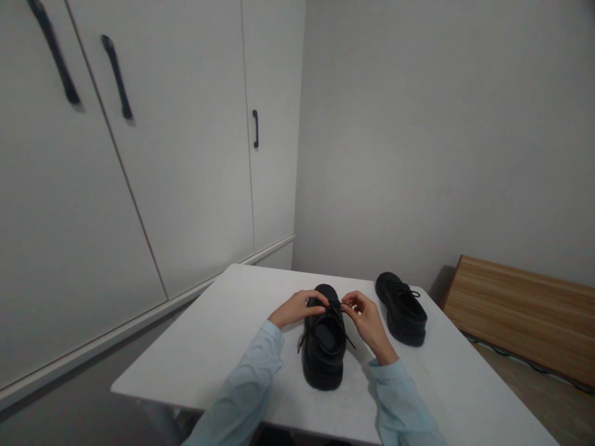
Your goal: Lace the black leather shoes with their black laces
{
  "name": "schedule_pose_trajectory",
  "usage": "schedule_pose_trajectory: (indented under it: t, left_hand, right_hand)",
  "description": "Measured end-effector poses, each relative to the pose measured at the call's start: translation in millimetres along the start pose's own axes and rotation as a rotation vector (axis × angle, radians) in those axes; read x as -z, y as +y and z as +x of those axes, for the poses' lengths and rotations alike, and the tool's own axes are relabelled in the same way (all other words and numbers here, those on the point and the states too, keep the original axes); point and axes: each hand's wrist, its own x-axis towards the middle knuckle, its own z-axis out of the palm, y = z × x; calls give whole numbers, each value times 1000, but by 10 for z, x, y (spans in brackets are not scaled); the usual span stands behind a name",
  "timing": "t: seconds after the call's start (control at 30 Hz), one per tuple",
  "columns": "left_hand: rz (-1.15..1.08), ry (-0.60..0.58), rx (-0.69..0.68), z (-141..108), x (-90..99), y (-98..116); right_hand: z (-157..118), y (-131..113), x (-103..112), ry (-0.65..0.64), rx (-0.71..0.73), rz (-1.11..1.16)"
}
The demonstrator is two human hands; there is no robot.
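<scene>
A black lace-up shoe (324, 356) stands on the white table (223, 347), its toe pointing away and its heel toward me. My left hand (301, 308) reaches over the shoe's left side, its thumb and fingers closed at the laces near the front. On the other side, my right hand (365, 316) pinches a dark lace between thumb and finger. Loose lace ends hang down both sides of the shoe. What exactly my left fingertips grip is too small to make out.
A second black shoe (403, 313), laces tied in a bow, stands near the table's right edge. White cabinets (186, 155) with dark handles rise at the left. A wooden panel (525, 310) leans beyond the table at the right.
</scene>
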Motion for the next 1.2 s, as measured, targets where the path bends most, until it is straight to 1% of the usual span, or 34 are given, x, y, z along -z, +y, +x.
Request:
schedule_pose_trajectory:
  t: [0.13, 0.2, 0.33, 0.63, 0.73, 0.93, 1.07, 1.2]
  left_hand:
    - [1, -4, 2, -1, 3, 13]
    - [8, -6, -3, -3, 4, 14]
    - [15, -7, -14, -7, 5, 3]
    - [42, -28, 23, -4, 15, -9]
    - [50, -29, 29, -10, 19, 3]
    - [48, -29, 22, -14, 20, -17]
    - [50, -28, 16, -12, 19, -26]
    - [61, -29, 17, -12, 20, -6]
  right_hand:
    - [-8, 19, 53, -85, 27, -121]
    - [-10, 67, 73, -102, 60, -164]
    - [-4, 146, 83, -73, 139, -247]
    - [2, 189, 110, -70, 205, -311]
    - [12, 228, 136, -38, 184, -315]
    - [25, 287, 167, 92, 120, -322]
    - [23, 270, 182, 173, 86, -333]
    - [22, 213, 186, 215, 74, -353]
